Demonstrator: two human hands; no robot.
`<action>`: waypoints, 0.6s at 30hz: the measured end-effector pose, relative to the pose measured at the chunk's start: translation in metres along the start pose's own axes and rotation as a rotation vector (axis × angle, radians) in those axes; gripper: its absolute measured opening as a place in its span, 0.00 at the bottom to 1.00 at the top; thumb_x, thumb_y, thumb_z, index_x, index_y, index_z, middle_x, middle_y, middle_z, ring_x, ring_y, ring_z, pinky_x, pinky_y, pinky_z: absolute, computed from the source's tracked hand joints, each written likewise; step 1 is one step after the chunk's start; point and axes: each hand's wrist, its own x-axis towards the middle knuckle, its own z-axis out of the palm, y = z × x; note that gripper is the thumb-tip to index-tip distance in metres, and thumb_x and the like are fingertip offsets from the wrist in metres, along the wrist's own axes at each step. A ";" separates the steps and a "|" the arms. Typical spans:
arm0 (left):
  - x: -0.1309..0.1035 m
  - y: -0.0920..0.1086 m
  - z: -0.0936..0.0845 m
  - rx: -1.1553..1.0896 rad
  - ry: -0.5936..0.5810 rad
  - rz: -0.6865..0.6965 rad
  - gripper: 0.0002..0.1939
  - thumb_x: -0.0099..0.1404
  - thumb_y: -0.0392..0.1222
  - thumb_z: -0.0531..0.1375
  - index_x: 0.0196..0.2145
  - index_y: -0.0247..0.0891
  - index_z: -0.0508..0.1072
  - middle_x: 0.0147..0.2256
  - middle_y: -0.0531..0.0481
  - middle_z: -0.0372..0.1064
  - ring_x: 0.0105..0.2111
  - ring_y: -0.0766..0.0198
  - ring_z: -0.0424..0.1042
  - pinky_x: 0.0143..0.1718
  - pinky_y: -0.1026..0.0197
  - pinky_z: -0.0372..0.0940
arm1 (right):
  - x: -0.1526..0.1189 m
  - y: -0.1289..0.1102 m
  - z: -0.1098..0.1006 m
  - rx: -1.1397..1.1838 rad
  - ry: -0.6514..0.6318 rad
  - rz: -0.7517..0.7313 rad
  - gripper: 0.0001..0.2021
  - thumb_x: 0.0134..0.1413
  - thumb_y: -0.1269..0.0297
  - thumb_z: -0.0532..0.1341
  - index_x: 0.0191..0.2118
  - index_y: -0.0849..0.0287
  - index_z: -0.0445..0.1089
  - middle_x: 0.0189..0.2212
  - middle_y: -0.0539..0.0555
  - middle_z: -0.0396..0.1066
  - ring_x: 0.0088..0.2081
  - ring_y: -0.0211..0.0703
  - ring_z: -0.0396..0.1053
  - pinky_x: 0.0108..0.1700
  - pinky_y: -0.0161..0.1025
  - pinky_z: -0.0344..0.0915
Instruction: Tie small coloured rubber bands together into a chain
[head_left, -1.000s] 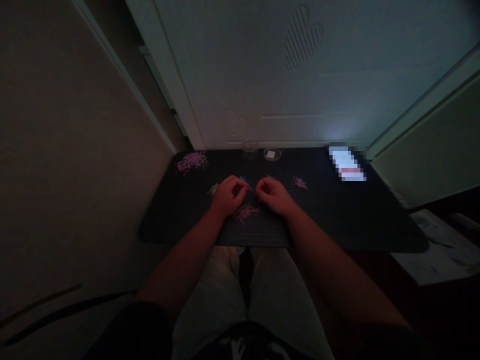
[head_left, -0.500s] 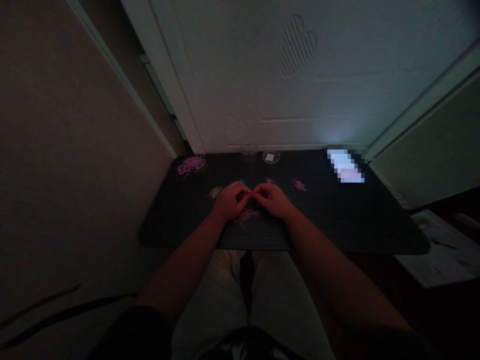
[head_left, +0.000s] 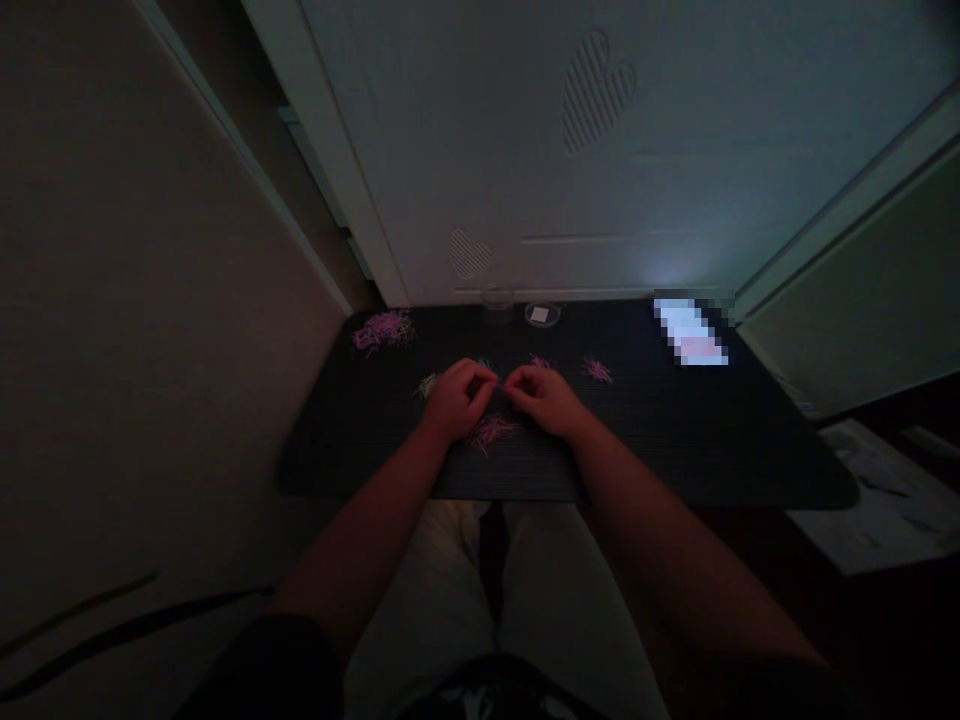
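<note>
My left hand (head_left: 459,400) and my right hand (head_left: 546,398) meet over the dark table, thumb and fingers of each pinched together. Their tips are a short gap apart, and whatever they pinch is too small and dim to make out. Just below the fingers lies a loose pile of thin pinkish strands (head_left: 491,432). A pale yellowish pile (head_left: 427,385) touches or lies close to the left hand's outer side. Behind the hands show a small blue-green pile (head_left: 486,366) and a pink pile (head_left: 540,362), both partly hidden. Another pink pile (head_left: 598,370) sits to the right.
A larger heap of pink and purple strands (head_left: 383,331) occupies the table's far left corner. Along the back stand a clear round container (head_left: 498,305) and a clear lid (head_left: 542,315) with a white square. A lit, blurred-out screen (head_left: 690,332) lies at the right rear of the dark table (head_left: 675,440).
The left hand has shifted slightly left, so the gap between the two sets of fingertips is a little wider. The right hand stays nearly in place.
</note>
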 end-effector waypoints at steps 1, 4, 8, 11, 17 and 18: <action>0.000 0.000 0.000 -0.003 0.008 -0.006 0.04 0.61 0.39 0.57 0.32 0.36 0.70 0.30 0.50 0.67 0.29 0.66 0.65 0.30 0.63 0.62 | 0.000 0.000 0.000 -0.004 0.001 -0.002 0.06 0.47 0.63 0.59 0.28 0.60 0.65 0.19 0.46 0.63 0.21 0.33 0.60 0.23 0.31 0.55; 0.000 -0.001 0.000 -0.015 0.041 -0.023 0.04 0.61 0.39 0.57 0.32 0.36 0.70 0.29 0.50 0.67 0.28 0.67 0.65 0.29 0.63 0.61 | 0.000 0.001 -0.001 -0.018 0.011 -0.013 0.06 0.47 0.63 0.59 0.28 0.60 0.65 0.19 0.46 0.62 0.21 0.32 0.60 0.23 0.31 0.55; 0.000 -0.002 0.000 -0.022 0.073 -0.044 0.04 0.61 0.39 0.57 0.32 0.36 0.70 0.30 0.51 0.67 0.27 0.68 0.65 0.29 0.64 0.61 | 0.000 0.005 -0.001 0.005 0.021 -0.030 0.06 0.46 0.64 0.60 0.28 0.60 0.64 0.19 0.46 0.62 0.21 0.32 0.59 0.23 0.31 0.55; 0.000 -0.001 0.000 -0.013 0.053 -0.036 0.04 0.61 0.39 0.57 0.31 0.36 0.70 0.29 0.51 0.67 0.27 0.68 0.65 0.29 0.64 0.61 | 0.001 0.007 0.001 0.084 0.026 -0.063 0.08 0.43 0.63 0.62 0.30 0.59 0.63 0.21 0.46 0.62 0.22 0.32 0.59 0.24 0.31 0.57; 0.001 0.001 0.000 -0.015 0.014 -0.001 0.04 0.61 0.39 0.57 0.31 0.36 0.70 0.29 0.50 0.67 0.28 0.67 0.65 0.29 0.64 0.61 | 0.000 0.004 0.002 0.102 0.022 -0.109 0.14 0.41 0.62 0.65 0.35 0.59 0.64 0.24 0.46 0.63 0.23 0.32 0.59 0.25 0.32 0.57; 0.001 0.001 0.000 -0.012 0.010 0.003 0.04 0.61 0.38 0.57 0.32 0.36 0.70 0.29 0.50 0.67 0.28 0.67 0.65 0.29 0.64 0.61 | -0.001 0.003 0.002 0.092 0.021 -0.114 0.13 0.42 0.62 0.65 0.35 0.59 0.64 0.24 0.46 0.63 0.23 0.32 0.59 0.25 0.32 0.57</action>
